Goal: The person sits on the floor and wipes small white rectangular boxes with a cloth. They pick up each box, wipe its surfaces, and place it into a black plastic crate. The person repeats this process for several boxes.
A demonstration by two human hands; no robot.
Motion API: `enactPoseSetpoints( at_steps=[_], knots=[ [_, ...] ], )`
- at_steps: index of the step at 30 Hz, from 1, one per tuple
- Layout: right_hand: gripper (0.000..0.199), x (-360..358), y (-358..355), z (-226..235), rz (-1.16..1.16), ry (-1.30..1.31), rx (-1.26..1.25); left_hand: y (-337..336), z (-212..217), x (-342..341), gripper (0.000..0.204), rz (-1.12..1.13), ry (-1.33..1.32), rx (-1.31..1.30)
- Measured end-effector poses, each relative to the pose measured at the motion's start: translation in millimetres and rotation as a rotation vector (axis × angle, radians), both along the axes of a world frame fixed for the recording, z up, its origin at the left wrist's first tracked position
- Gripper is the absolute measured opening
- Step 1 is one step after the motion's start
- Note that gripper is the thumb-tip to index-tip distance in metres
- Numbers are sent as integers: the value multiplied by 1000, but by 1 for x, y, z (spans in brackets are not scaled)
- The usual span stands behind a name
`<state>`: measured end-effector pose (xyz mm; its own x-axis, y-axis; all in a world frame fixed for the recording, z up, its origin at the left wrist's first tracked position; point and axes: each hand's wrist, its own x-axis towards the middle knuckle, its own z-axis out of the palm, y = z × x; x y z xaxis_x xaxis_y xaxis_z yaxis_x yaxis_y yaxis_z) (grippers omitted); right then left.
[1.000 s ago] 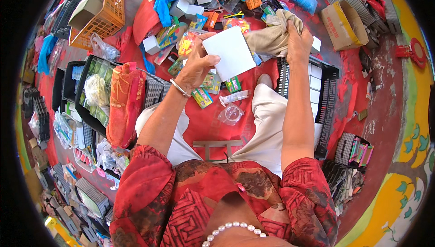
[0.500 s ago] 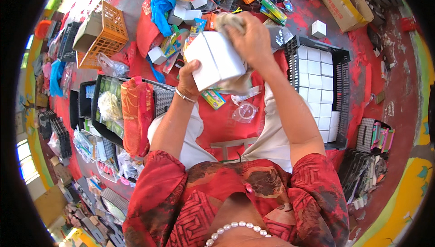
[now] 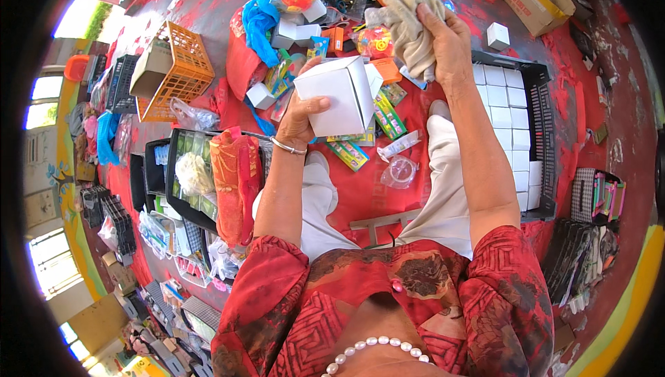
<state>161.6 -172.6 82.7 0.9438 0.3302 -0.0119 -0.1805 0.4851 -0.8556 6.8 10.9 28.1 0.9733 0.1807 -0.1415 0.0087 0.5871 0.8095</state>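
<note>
My left hand (image 3: 301, 114) grips a white cardboard box (image 3: 337, 96) by its near left side, thumb across one face. The box is tilted, with its edges and a lid seam facing right. Up and to the right, my right hand (image 3: 450, 41) pinches a crumpled beige cloth (image 3: 410, 27), which hangs apart from the box. Beneath both hands lie small colourful packets (image 3: 389, 117) and an orange box (image 3: 386, 70) on the red floor covering.
At right stands a black crate (image 3: 544, 135) packed with rows of white boxes (image 3: 509, 107). An orange crate (image 3: 187, 65) is at the far left, nearer a black bin with a folded red towel (image 3: 235, 186). A clear round plastic item (image 3: 400, 171) lies between my legs.
The cloth in my right hand has come off the box and moved right. My left hand has turned the box a little. The view has shifted slightly.
</note>
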Motion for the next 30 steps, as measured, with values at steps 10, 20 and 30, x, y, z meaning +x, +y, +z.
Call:
enactPoseSetpoints(
  at_steps=[10,20,30],
  knots=[
    [30,-27,16,-23,396,-1033,-810,-17,5,-3,87,-247,22,441],
    [23,-20,5,-8,99,-496,-586,0,8,3,69,-108,44,-3],
    [27,-8,17,-36,-272,-661,-785,-12,-31,-20,76,-92,-103,-252]
  ],
)
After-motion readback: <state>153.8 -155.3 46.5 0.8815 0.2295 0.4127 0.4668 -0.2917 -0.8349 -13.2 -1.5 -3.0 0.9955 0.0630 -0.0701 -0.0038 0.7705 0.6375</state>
